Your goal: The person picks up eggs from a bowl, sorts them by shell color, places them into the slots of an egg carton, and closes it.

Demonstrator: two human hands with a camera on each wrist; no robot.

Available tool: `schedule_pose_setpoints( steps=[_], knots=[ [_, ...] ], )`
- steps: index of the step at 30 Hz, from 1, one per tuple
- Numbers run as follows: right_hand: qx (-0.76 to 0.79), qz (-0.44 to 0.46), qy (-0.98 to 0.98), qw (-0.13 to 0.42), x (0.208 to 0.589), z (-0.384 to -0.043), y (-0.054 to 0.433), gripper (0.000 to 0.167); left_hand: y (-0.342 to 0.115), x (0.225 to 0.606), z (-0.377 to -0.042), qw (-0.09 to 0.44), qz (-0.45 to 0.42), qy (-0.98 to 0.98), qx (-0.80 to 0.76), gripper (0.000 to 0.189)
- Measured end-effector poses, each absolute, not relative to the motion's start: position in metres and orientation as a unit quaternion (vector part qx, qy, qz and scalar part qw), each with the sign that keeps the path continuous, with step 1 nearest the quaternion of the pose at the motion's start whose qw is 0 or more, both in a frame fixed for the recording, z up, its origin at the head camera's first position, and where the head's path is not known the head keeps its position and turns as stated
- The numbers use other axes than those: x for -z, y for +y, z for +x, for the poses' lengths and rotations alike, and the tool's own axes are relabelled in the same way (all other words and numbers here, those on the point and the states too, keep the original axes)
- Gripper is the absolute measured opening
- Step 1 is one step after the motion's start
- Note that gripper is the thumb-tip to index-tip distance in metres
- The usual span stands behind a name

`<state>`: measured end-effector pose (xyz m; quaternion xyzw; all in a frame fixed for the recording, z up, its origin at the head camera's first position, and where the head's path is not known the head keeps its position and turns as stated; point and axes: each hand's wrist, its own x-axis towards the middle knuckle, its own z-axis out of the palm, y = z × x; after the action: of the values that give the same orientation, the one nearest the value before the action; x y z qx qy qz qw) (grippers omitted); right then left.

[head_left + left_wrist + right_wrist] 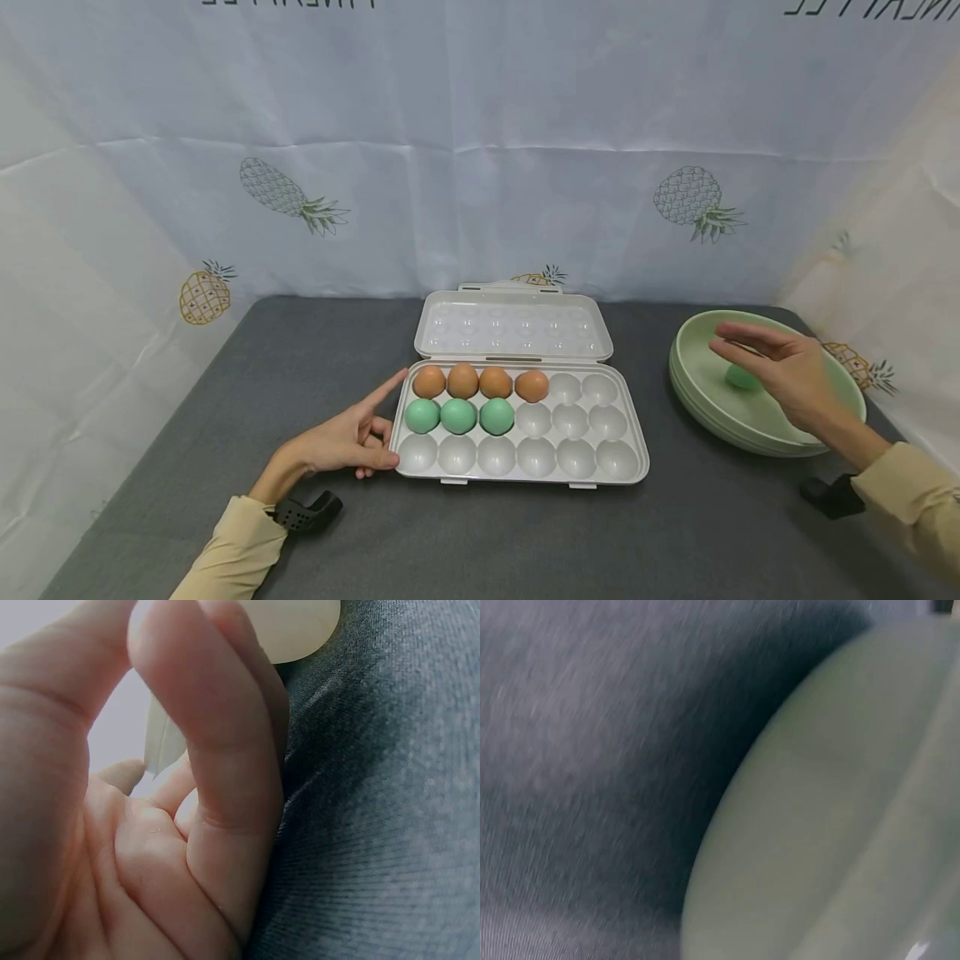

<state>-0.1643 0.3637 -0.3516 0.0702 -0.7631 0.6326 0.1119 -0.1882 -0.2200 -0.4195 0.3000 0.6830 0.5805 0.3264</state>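
A white egg box [519, 482] lies open in the middle, its lid [513, 325] tipped back. Several brown eggs [462, 381] fill the left part of its back row, and three green eggs [458, 416] sit in the row in front. My left hand [341, 437] rests at the box's left side, index finger stretched to the back corner, thumb at the front corner, other fingers curled loosely. Over a pale green bowl [701, 375] hovers my right hand [795, 379], fingers extended. A green egg [742, 377] in the bowl is partly hidden behind that hand.
The bowl tops a stack of similar dishes on the right of the dark grey tablecloth [337, 333]; its outer wall [817, 795] fills much of the right wrist view. A pineapple-print curtain [450, 217] hangs behind the table and at the sides.
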Motion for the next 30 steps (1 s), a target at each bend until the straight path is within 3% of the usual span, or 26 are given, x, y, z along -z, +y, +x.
schedule_pose_setpoints(
  steps=[5,13,23,30],
  knots=[
    [-0.619,0.07,-0.776,0.099,0.354,-0.166,0.376,0.036,-0.221,0.419,-0.188,0.325,0.298,0.685,-0.58,0.115],
    [-0.469,0.054,-0.881,0.036,0.361,-0.166,0.397,0.042,-0.219,0.418,-0.188,0.326,0.292,0.685,-0.582,0.116],
    [-0.391,0.038,-0.919,0.024,0.364,-0.172,0.416,0.047,-0.218,0.419,-0.187,0.327,0.289,0.687,-0.581,0.115],
    [-0.373,0.028,-0.926,-0.042,0.365,-0.177,0.423,0.062,-0.219,0.418,-0.188,0.325,0.286,0.69,-0.579,0.115]
  ],
)
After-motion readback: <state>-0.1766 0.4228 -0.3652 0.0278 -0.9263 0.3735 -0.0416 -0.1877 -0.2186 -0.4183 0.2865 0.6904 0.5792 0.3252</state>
